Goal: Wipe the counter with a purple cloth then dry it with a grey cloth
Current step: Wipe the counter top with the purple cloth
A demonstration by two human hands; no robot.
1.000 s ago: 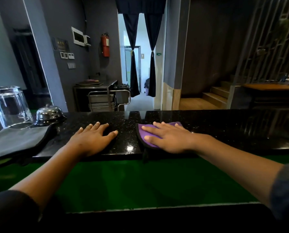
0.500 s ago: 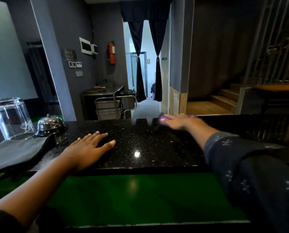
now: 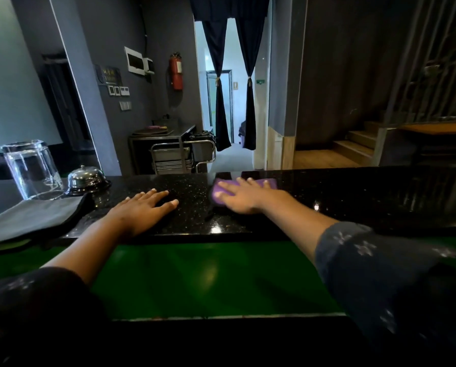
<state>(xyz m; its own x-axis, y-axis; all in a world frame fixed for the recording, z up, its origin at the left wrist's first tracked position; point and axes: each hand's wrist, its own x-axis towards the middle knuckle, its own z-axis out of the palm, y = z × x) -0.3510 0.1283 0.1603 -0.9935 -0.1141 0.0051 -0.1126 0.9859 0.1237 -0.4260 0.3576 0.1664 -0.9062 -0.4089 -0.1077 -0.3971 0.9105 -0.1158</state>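
Observation:
The black speckled counter runs across the view. My right hand lies flat on the purple cloth, pressing it against the counter near the far edge, fingers spread and pointing left. Only the cloth's left and right ends show around the hand. My left hand rests palm down on the counter, fingers apart, holding nothing. The grey cloth lies spread at the counter's left end, left of my left hand and apart from it.
An upturned clear glass stands on the grey cloth's far side. A chrome call bell sits beside it. A green lower shelf lies under my arms. Beyond the counter stand a metal trolley and stairs.
My right hand with the purple cloth went from the counter's near edge to the far edge, and has now slid slightly back toward me and left. My left hand stayed in place.

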